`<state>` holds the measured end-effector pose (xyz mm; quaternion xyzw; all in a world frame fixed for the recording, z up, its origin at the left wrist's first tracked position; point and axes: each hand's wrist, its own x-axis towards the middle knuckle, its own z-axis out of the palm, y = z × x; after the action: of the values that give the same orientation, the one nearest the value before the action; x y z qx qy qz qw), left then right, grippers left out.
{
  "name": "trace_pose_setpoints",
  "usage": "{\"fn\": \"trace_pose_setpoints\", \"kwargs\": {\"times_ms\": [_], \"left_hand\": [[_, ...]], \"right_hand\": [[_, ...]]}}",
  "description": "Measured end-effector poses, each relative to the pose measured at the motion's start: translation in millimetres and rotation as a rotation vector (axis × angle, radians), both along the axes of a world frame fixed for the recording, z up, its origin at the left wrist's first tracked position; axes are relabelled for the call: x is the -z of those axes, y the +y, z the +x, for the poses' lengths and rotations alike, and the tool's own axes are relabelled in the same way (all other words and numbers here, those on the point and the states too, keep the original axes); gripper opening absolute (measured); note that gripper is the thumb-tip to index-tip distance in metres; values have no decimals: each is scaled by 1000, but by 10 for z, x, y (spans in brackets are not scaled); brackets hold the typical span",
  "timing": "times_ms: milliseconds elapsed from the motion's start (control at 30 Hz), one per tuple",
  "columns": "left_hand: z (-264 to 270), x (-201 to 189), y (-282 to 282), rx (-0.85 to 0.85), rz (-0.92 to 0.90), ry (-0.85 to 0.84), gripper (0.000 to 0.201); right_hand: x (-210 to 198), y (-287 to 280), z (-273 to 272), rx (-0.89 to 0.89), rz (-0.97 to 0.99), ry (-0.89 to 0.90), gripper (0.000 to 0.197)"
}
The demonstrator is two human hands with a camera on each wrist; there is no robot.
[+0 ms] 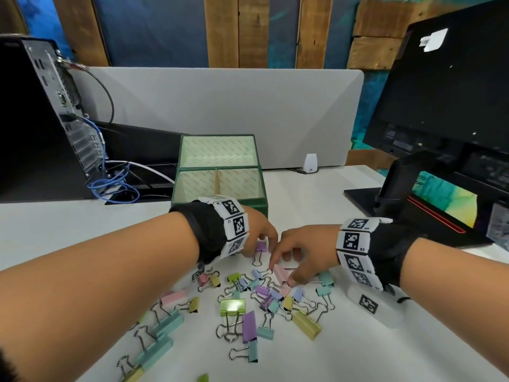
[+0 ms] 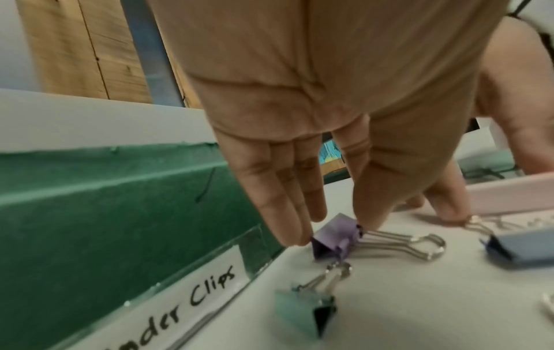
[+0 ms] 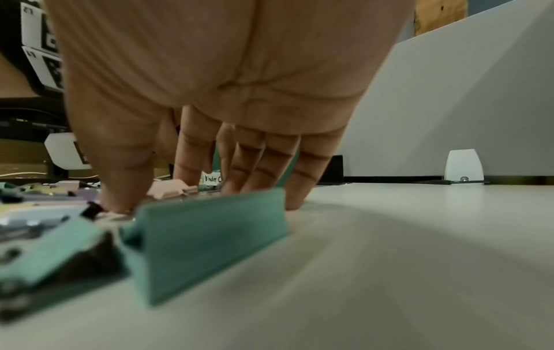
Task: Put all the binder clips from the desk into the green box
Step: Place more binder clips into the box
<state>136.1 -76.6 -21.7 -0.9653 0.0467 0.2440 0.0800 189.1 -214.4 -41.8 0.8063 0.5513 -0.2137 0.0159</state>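
Observation:
The green box [image 1: 220, 205] stands open at the back of the white desk, labelled "Binder Clips" [image 2: 186, 300]. Several pastel binder clips lie scattered in front of it. My left hand [image 1: 265, 239] is just before the box's front wall [image 2: 120, 201]. Its fingers [image 2: 288, 213] and thumb pinch a small purple clip [image 2: 332, 236] that lies on the desk. My right hand [image 1: 283, 275] is beside it. Its index finger and thumb [image 3: 120, 199] pinch a pink clip [image 1: 278, 270] from both ends. A teal clip [image 3: 210, 232] lies close under the right wrist.
A monitor [image 1: 440, 106] on a black stand [image 1: 399, 213] is at the right. A computer tower [image 1: 33, 119] with blue cables [image 1: 115, 186] is at the left. A grey divider [image 1: 220, 106] runs behind the box, with a small white foot [image 1: 310, 162].

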Motion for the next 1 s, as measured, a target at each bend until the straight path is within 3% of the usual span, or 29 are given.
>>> {"fn": "trace_pose_setpoints", "kwargs": {"times_ms": [167,467,733,1000], "left_hand": [[5,80,-34,-23,30,8,56],[-69,110,-19,-71,13,-68,33],[-234,-4,187,-151,-194,-178,18],[-356,-122,264,-223,-406,-273,24]], "right_hand": [[25,13,-19,61,23,-27,40],[46,1,-12,137,49,-25,34],[-110,-111,83,189,186,21,36],[-59,-439,205,334,83,172,34]]}}
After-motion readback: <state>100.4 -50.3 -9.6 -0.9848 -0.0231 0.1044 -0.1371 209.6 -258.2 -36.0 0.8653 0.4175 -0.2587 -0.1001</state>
